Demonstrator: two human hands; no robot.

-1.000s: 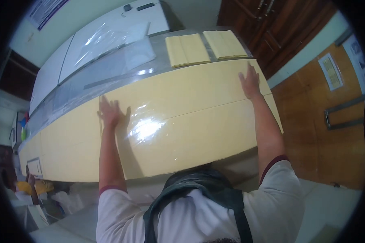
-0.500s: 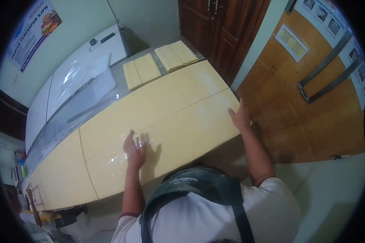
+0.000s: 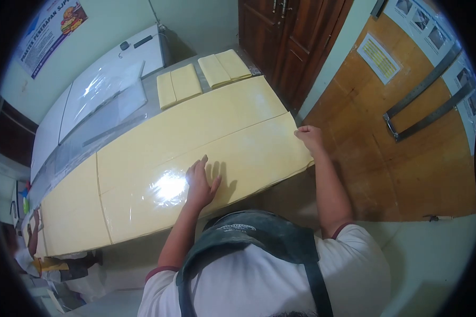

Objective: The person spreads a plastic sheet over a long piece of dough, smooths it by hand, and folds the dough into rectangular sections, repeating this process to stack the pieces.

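A long, smooth pale yellow sheet [image 3: 238, 153], with a line along its length, covers most of the table in front of me. At its right end, my right hand [image 3: 309, 138] is closed in a pinch on the sheet's edge. My left hand [image 3: 200, 186] is over the near middle of the sheet, fingers apart, with its shadow falling just to the right. Glare from a shiny clear film [image 3: 169, 187] shows left of that hand. Two folded yellow sheets [image 3: 179, 85] lie behind the long one.
Clear plastic sheeting [image 3: 103, 105] and a white panel [image 3: 148, 55] with small dark objects lie at the back left. Another person [image 3: 34, 238] has an arm at the table's far left end. A wooden board [image 3: 354, 142] with metal straps stands to the right.
My right hand has moved slightly left and up, its fingers closing on the sheet's edge. My left hand has shifted right across the sheet. The camera view has tilted slightly.
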